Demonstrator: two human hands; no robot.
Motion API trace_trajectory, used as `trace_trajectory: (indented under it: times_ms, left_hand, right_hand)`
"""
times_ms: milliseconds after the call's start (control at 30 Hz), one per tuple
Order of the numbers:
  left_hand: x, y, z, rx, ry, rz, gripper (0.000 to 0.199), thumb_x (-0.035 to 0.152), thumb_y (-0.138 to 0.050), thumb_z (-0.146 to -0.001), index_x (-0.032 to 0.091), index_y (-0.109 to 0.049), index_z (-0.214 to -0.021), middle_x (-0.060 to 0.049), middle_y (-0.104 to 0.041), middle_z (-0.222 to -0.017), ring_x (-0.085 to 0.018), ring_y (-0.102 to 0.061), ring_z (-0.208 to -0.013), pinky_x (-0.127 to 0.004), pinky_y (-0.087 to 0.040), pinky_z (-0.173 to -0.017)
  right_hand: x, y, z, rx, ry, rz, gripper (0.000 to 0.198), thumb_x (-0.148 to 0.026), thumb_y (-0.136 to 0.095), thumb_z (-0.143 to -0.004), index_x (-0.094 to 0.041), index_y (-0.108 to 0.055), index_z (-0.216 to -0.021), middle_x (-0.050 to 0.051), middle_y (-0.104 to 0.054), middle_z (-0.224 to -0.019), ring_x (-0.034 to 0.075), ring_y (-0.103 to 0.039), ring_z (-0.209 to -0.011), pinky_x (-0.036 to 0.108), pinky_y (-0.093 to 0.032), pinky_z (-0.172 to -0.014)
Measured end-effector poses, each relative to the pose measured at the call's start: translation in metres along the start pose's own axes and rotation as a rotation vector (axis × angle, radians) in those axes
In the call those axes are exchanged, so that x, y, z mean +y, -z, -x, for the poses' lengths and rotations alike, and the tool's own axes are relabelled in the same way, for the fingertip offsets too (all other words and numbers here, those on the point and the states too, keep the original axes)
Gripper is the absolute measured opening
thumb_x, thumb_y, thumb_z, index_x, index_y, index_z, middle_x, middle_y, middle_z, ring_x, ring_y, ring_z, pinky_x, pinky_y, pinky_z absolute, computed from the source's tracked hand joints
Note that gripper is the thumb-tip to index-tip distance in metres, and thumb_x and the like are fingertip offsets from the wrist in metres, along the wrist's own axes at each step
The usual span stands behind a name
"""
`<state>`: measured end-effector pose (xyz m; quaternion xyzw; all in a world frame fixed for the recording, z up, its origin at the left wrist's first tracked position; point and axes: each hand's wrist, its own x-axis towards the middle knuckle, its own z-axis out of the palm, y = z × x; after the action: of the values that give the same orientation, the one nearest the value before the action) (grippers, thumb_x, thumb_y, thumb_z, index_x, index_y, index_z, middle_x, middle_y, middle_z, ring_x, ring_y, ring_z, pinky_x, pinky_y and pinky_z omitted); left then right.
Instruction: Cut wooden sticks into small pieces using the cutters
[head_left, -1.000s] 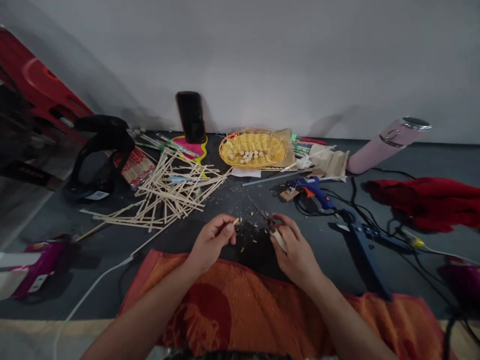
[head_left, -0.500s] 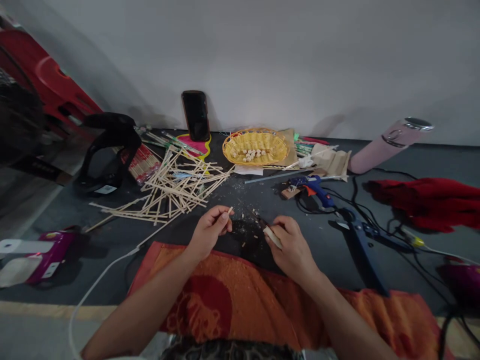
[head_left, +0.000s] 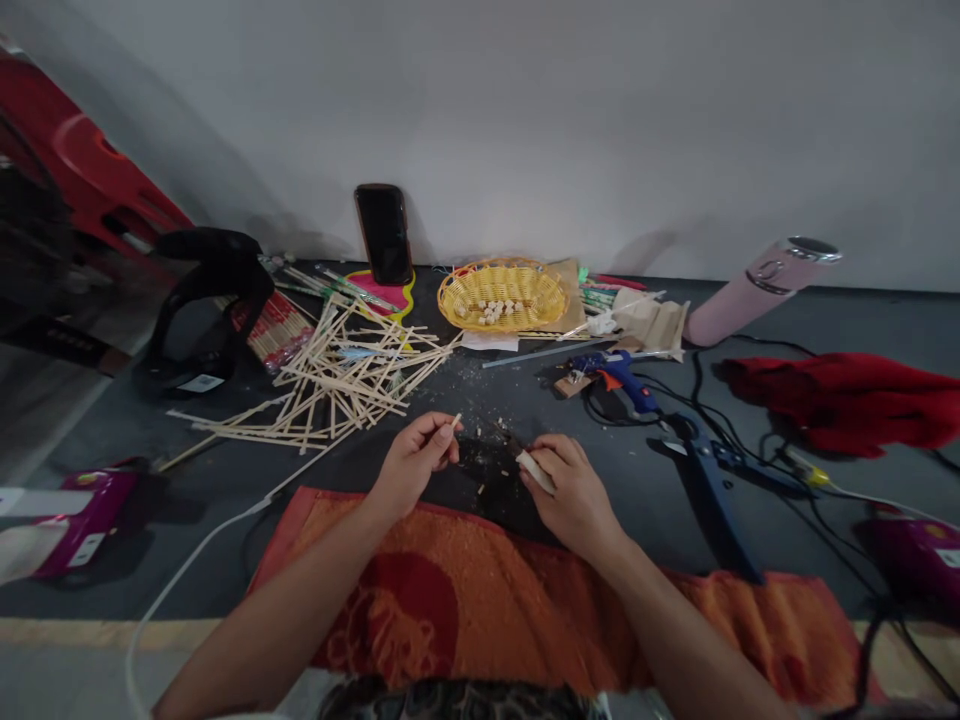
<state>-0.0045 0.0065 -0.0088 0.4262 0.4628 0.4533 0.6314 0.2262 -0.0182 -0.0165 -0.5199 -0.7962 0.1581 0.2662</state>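
My left hand (head_left: 420, 458) pinches a short piece of wooden stick (head_left: 456, 421) between thumb and fingertips, its end poking out at the top. My right hand (head_left: 576, 490) is closed round the pale handle of a knife (head_left: 537, 473). The dark blade points away toward the far left and is hard to make out against the tabletop. A small gap separates the knife from the stick piece. Wood crumbs and tiny cut bits (head_left: 481, 490) lie on the dark table between my hands. Beyond them, a yellow woven basket (head_left: 551, 290) contains several small pale pieces.
Long wooden sticks (head_left: 341, 375) are heaped at left. A phone (head_left: 384, 235) leans on the wall. Right of centre lie a blue glue gun (head_left: 630, 385), cables and a dark blue cutter-like tool (head_left: 712, 490). An orange towel (head_left: 480, 590) covers the near edge; a pink bottle (head_left: 742, 295) stands behind.
The view has shifted slightly, moving the scene a little leftward. The knife blade, clearly visible before, now shows only faintly. Both hands keep their holds.
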Motion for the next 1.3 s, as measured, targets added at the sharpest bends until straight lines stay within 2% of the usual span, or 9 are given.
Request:
trace_trajectory:
  times_ms: [167, 600, 767, 933, 1000, 1067, 1133, 1233, 1300]
  left_hand:
    - [-0.001, 0.002, 0.0, -0.014, -0.004, 0.005, 0.026, 0.039, -0.056, -0.088, 0.015, -0.06, -0.096, 0.002, -0.055, -0.061, -0.006, -0.037, -0.051, -0.019, -0.024, -0.049]
    - [-0.001, 0.005, 0.0, -0.012, -0.011, 0.043, 0.029, 0.042, -0.06, -0.084, 0.015, -0.061, -0.092, 0.001, -0.057, -0.061, -0.005, -0.038, -0.049, -0.018, -0.025, -0.048]
    - [-0.002, 0.004, -0.001, -0.019, -0.016, 0.054, 0.028, 0.04, -0.06, -0.085, 0.015, -0.059, -0.097, 0.001, -0.057, -0.063, -0.005, -0.039, -0.051, -0.018, -0.026, -0.048]
    - [-0.002, 0.003, -0.002, -0.011, -0.024, 0.051, 0.026, 0.04, -0.055, -0.089, 0.016, -0.058, -0.098, 0.001, -0.057, -0.063, -0.005, -0.039, -0.051, -0.018, -0.028, -0.049]
    - [-0.002, 0.003, -0.001, 0.007, -0.023, 0.05, 0.027, 0.041, -0.054, -0.089, 0.016, -0.057, -0.097, 0.001, -0.057, -0.063, -0.006, -0.04, -0.051, -0.018, -0.028, -0.049]
    - [-0.002, 0.003, 0.0, 0.019, -0.024, 0.046, 0.027, 0.042, -0.053, -0.089, 0.016, -0.057, -0.097, 0.001, -0.057, -0.064, -0.006, -0.041, -0.051, -0.018, -0.03, -0.049]
    - [-0.002, 0.002, 0.001, 0.025, -0.024, 0.06, 0.027, 0.042, -0.054, -0.089, 0.017, -0.057, -0.097, 0.0, -0.058, -0.065, -0.006, -0.041, -0.051, -0.018, -0.03, -0.049]
    - [-0.001, 0.002, 0.002, 0.033, -0.017, 0.093, 0.025, 0.041, -0.055, -0.088, 0.017, -0.057, -0.096, 0.001, -0.057, -0.066, -0.005, -0.04, -0.051, -0.018, -0.029, -0.049]
    - [0.0, 0.002, 0.002, 0.038, -0.01, 0.108, 0.024, 0.039, -0.057, -0.088, 0.017, -0.058, -0.096, 0.0, -0.057, -0.068, -0.005, -0.041, -0.052, -0.018, -0.029, -0.05]
  right_hand:
    - [0.0, 0.0, 0.002, 0.038, -0.023, -0.033, 0.009, -0.02, -0.052, -0.088, -0.019, -0.06, -0.091, 0.009, -0.054, -0.105, 0.022, -0.052, -0.098, 0.04, -0.045, -0.089]
    - [0.003, -0.007, -0.001, 0.037, -0.033, -0.086, 0.009, -0.02, -0.053, -0.086, -0.021, -0.061, -0.091, 0.009, -0.055, -0.106, 0.022, -0.054, -0.1, 0.039, -0.046, -0.09]
    - [0.002, 0.0, -0.003, 0.031, -0.083, -0.144, 0.006, -0.021, -0.05, -0.087, -0.021, -0.057, -0.086, 0.009, -0.054, -0.106, 0.022, -0.054, -0.101, 0.038, -0.045, -0.089]
    - [-0.009, 0.009, -0.007, -0.063, -0.158, -0.3, 0.01, -0.021, -0.047, -0.088, -0.021, -0.05, -0.079, 0.008, -0.054, -0.105, 0.018, -0.055, -0.094, 0.032, -0.045, -0.081]
    - [-0.014, 0.009, -0.007, -0.129, -0.202, -0.365, 0.005, -0.022, -0.047, -0.089, -0.021, -0.052, -0.087, 0.007, -0.056, -0.106, 0.018, -0.056, -0.095, 0.031, -0.045, -0.083]
    - [-0.018, 0.011, -0.006, -0.198, -0.259, -0.437, 0.016, -0.023, -0.048, -0.089, -0.022, -0.051, -0.105, 0.005, -0.058, -0.105, 0.017, -0.057, -0.095, 0.032, -0.044, -0.086]
    - [-0.021, 0.015, -0.005, -0.26, -0.3, -0.543, 0.022, -0.026, -0.049, -0.09, -0.023, -0.047, -0.112, 0.004, -0.061, -0.103, 0.016, -0.058, -0.093, 0.032, -0.044, -0.086]
    - [-0.025, 0.027, -0.006, -0.385, -0.332, -0.781, 0.014, -0.035, -0.046, -0.093, -0.023, -0.047, -0.1, 0.003, -0.064, -0.097, 0.013, -0.059, -0.076, 0.027, -0.047, -0.07]
    - [-0.026, 0.033, -0.01, -0.389, -0.331, -0.811, 0.014, -0.036, -0.047, -0.093, -0.023, -0.046, -0.096, 0.002, -0.064, -0.091, 0.013, -0.057, -0.07, 0.025, -0.046, -0.063]
